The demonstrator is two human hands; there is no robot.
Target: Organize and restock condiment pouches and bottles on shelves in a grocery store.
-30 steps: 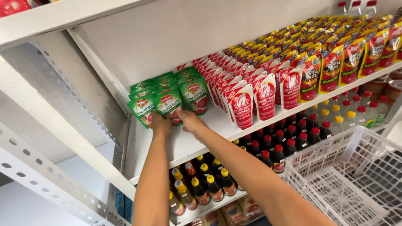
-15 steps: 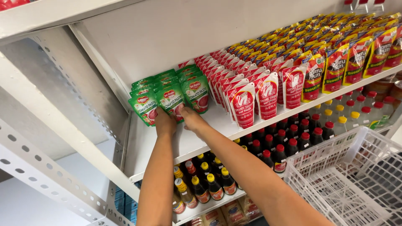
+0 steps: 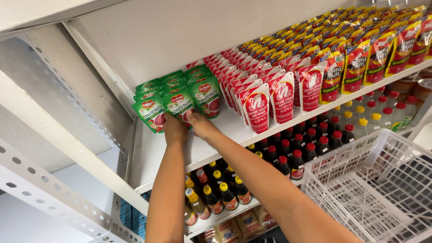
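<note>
your left hand [image 3: 174, 130] and right hand [image 3: 202, 126] stay at the foot of the green pouches [image 3: 177, 101] at centre left of the frame, just as a second ago; only the view has shifted slightly. both hands press their fingertips against the front pouches on the white shelf [image 3: 216, 144]. your palms hide the fingers, so you cannot tell whether they pinch. the white basket [image 3: 378, 189] is cut off at lower right.

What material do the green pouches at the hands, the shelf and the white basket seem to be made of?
Green pouches: probably glossy plastic film, since they shine and crinkle. Shelf: apparently white-painted metal, with perforated uprights. White basket: likely moulded plastic lattice, matte. Left hand and right hand touch the pouches.
</note>
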